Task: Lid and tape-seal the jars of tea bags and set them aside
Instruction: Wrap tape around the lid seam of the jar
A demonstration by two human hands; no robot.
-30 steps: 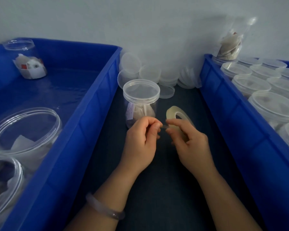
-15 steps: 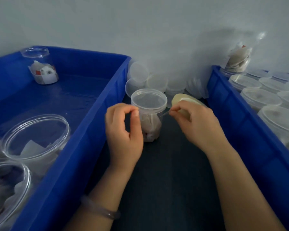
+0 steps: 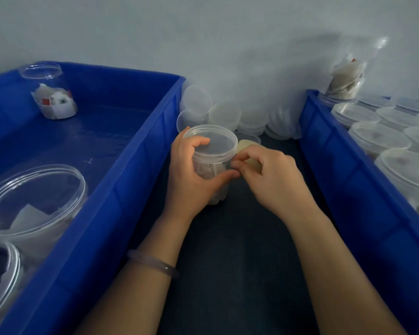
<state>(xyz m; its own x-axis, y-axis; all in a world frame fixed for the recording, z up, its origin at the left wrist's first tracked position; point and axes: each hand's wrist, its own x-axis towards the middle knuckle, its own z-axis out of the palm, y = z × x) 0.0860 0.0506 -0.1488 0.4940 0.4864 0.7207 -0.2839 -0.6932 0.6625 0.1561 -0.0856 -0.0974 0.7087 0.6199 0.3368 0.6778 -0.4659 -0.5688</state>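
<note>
In the head view, the lidded jar [image 3: 209, 166] of tea bags stands at the centre of the frame on the dark tabletop [image 3: 240, 262], between two blue bins. The left hand [image 3: 191, 182] wraps it, fingers curled over the lid [image 3: 215, 141] and thumb across the front. The right hand [image 3: 273, 175], fingers bent, pinches at the jar's side just under the lid and holds the tape roll [image 3: 242, 145], mostly hidden behind it. Loose lids [image 3: 225, 114] pile up behind. Lidded jars [image 3: 377, 136] fill the right bin [image 3: 336, 165]; an open jar [image 3: 51, 95] sits at the upper left in the left bin [image 3: 121, 189].
</note>
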